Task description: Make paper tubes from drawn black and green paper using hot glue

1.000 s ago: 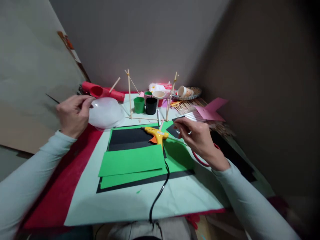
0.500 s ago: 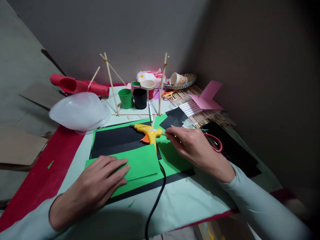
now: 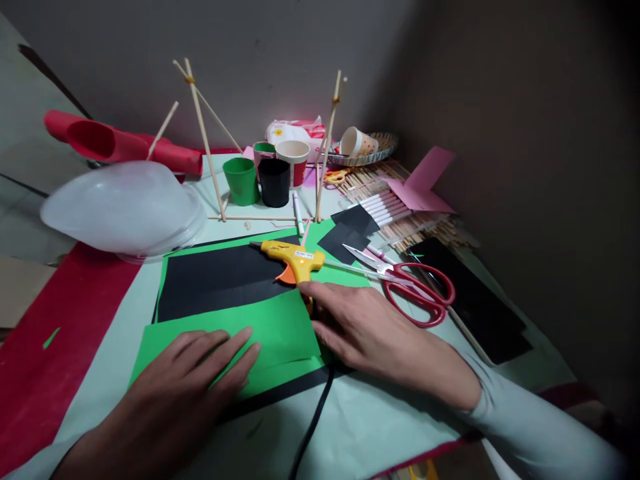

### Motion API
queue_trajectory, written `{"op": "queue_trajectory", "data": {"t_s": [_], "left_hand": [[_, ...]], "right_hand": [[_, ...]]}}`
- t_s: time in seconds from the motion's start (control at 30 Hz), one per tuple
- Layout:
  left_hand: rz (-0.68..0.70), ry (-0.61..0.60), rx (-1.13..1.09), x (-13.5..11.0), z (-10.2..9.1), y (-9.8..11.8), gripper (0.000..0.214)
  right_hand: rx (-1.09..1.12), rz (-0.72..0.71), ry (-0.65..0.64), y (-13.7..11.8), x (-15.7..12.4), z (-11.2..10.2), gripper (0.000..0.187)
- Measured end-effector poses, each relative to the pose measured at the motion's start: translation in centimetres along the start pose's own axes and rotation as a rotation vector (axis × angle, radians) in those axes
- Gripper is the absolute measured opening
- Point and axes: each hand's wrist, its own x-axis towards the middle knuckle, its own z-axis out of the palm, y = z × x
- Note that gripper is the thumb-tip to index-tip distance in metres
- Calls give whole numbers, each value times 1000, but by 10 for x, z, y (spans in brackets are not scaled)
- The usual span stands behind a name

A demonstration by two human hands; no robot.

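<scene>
Paper takes both hands here: the left hand (image 3: 175, 387) lies open, fingers spread, on the green sheet (image 3: 270, 327). It seems to pin the sheet so it cannot slide over the black paper (image 3: 220, 280) beneath. The right hand (image 3: 370, 330), also open and gripping nothing, sets its fingertips at the sheet's right edge, seemingly steadying that side. The sheet sits near the front of the counter (image 3: 380, 427). A yellow glue gun (image 3: 293, 257) lies just beyond the right fingertips, nozzle pointing left, with its black cord (image 3: 313, 420) trailing toward the person. Red scissors (image 3: 410, 283) rest to the right, near that hand, probably for easy reach.
</scene>
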Motion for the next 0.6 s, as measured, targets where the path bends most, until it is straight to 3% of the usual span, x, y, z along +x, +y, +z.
{"op": "queue_trajectory", "data": {"t_s": [0.17, 0.4, 0.6], "left_hand": [[-26, -83, -8, -4, -7, 6, 55], [83, 97, 89, 1, -1, 0, 60], [9, 242, 62, 9, 7, 9, 35]], "right_hand": [[-31, -6, -67, 2, -1, -2, 13], [-160, 96, -58, 5, -7, -8, 22], [-299, 112, 56, 14, -1, 5, 20]]}}
